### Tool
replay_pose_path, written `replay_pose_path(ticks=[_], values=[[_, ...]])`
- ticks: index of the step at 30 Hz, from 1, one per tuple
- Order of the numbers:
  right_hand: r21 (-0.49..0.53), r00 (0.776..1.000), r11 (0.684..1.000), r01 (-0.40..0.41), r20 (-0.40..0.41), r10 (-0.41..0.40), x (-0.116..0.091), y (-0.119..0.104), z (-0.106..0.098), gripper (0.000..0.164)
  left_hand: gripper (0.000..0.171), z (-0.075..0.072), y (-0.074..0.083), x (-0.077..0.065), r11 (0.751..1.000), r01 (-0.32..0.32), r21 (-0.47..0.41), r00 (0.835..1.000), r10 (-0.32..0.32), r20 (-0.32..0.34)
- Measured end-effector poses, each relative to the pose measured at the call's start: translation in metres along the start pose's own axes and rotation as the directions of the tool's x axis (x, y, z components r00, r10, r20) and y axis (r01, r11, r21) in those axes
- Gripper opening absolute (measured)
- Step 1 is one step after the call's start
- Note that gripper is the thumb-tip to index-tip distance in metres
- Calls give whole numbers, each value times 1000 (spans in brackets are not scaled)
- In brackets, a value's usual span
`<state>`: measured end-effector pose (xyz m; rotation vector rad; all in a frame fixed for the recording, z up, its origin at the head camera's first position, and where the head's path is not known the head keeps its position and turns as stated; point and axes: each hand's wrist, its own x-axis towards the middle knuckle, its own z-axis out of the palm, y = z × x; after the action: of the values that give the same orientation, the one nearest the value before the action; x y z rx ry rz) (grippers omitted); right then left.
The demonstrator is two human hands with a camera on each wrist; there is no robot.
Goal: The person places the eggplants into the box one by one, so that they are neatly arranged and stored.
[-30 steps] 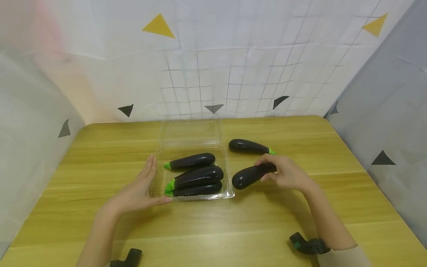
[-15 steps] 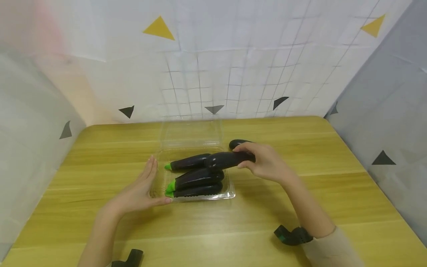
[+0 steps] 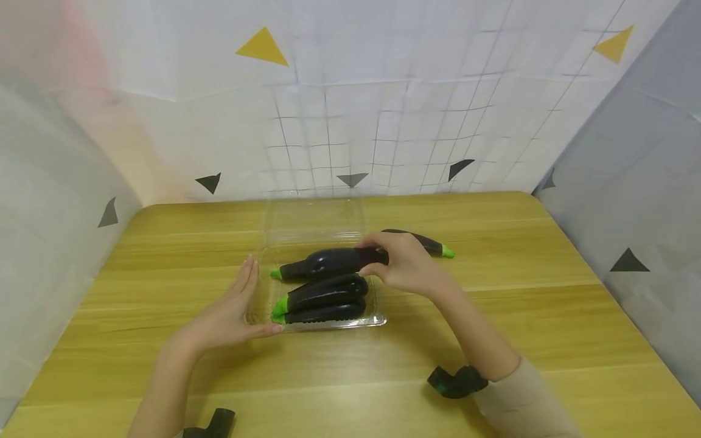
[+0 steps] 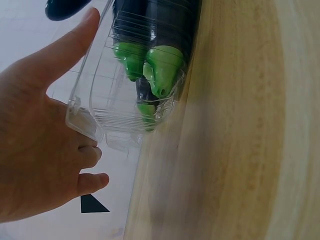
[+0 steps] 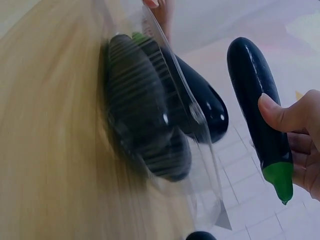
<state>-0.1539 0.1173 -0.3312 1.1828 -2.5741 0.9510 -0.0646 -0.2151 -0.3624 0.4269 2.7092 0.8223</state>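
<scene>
My right hand (image 3: 402, 264) pinches an eggplant (image 3: 331, 261) near its stem end, thumb on one side and fingers on the other. In the right wrist view this dark, glossy eggplant (image 5: 255, 95) hangs above the clear plastic clamshell box (image 3: 379, 319), its green cap downward there. Inside the box lie two eggplants (image 3: 328, 292) close together at the front, and a rear eggplant (image 3: 292, 270) partly hidden under the held one. My left hand (image 3: 221, 319) rests against the box's left end, fingers extended, thumb (image 4: 75, 45) along the rim.
One more eggplant (image 3: 435, 245) lies on the wooden table (image 3: 350, 377) right of the box, partly hidden behind my right hand. The box's clear lid (image 3: 314, 216) stands folded back toward the rear. White sheeting (image 3: 350, 121) closes off the back and sides.
My right hand has lifted the eggplant from the table and carried it left, over the rear of the box. The left hand has stayed at the box's left end.
</scene>
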Motion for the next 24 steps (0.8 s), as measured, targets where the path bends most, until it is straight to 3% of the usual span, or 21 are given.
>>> replay_pose_path(ticks=[9,17,24], values=[[108,999,994,24,-37,-20,12,-8,18,36,127,3,-3,3,1000,13,-5,1000,-13,5],[280,992,954,102,-101,-77,22,-9,34,37,126,1,-1,1,1000,-3,0,1000,3,-6],[240,989,963,122,-106,-99,29,-9,45,38,126,0,-1,1,1000,-6,-10,1000,6,-7]])
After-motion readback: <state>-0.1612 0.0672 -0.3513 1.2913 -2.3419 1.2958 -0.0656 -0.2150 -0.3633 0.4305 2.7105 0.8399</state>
